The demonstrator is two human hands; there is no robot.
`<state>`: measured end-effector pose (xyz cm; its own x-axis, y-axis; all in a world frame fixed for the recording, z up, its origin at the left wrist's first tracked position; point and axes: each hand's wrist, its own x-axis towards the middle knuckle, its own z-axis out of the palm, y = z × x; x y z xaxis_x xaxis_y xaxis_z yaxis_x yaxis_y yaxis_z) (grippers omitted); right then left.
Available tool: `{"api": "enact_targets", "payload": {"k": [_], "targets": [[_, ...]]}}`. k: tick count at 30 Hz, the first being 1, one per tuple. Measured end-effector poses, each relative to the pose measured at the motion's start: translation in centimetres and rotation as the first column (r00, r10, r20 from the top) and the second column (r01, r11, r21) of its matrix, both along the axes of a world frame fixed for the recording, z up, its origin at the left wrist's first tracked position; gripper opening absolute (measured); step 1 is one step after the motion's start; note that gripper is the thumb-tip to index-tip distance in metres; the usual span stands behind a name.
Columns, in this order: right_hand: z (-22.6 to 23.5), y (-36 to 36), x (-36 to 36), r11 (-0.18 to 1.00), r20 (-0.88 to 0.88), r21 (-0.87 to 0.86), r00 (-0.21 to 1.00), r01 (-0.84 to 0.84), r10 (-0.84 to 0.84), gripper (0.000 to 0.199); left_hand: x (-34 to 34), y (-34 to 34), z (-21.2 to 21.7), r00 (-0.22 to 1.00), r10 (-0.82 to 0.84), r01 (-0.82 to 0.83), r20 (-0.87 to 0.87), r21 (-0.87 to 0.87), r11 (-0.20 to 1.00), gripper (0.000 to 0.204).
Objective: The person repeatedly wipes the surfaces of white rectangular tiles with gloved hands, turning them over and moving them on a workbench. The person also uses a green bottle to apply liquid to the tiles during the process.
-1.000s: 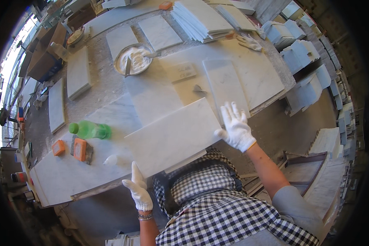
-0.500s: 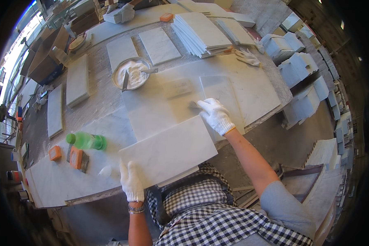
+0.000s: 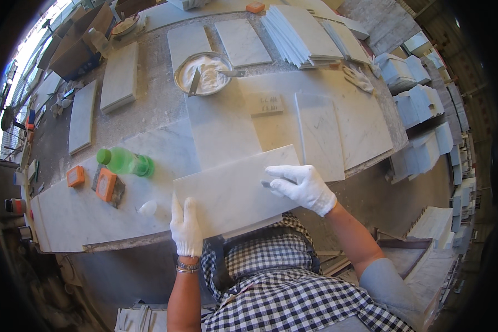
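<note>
A white marble tile [image 3: 235, 191] lies tilted in front of me at the table's near edge, one corner toward the far right. My left hand [image 3: 186, 227], in a white knit glove, grips its left end, fingers along the edge. Over the tile's right part, my gloved right hand [image 3: 306, 190] pinches a small grey scraper blade [image 3: 267, 184] close to the surface. The blade's rear part is hidden by the fingers. Below the tile's near edge, the rim of another pale slab [image 3: 253, 227] shows.
Beyond the tile stands a bowl of white paste [image 3: 209, 77] with two putty knives. A green bottle [image 3: 126, 161], orange-topped blocks [image 3: 106, 184] and a small white piece [image 3: 148, 208] lie left. Stacked tiles [image 3: 301, 34] and loose gloves [image 3: 358, 79] are at the far right.
My right hand has come back toward me with the blade, from beyond the tile to over its right part. The view has shifted; my left hand keeps its grip.
</note>
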<state>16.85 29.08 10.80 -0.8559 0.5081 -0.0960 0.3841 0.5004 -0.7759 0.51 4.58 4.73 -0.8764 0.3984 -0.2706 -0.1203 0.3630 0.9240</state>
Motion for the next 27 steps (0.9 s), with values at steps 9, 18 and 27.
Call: {"api": "enact_targets", "payload": {"k": [9,18,27], "targets": [[0.5,-2.2,0.6,0.791,0.004,0.611,1.0,-0.014,0.014,0.015,-0.1,-0.2,-0.4,1.0,-0.018,0.018,-0.007,0.044,0.999,0.06],[0.7,-4.5,1.6,0.705,0.06,0.668,0.961,-0.24,0.27,0.037,0.0,-0.2,-0.5,1.0,0.003,-0.003,0.011,0.047,0.999,0.061],[-0.5,-9.6,-0.5,0.655,0.161,0.673,0.933,-0.342,0.321,0.024,-0.1,-0.2,-1.0,1.0,0.003,-0.003,0.013,0.064,0.998,0.061]]}}
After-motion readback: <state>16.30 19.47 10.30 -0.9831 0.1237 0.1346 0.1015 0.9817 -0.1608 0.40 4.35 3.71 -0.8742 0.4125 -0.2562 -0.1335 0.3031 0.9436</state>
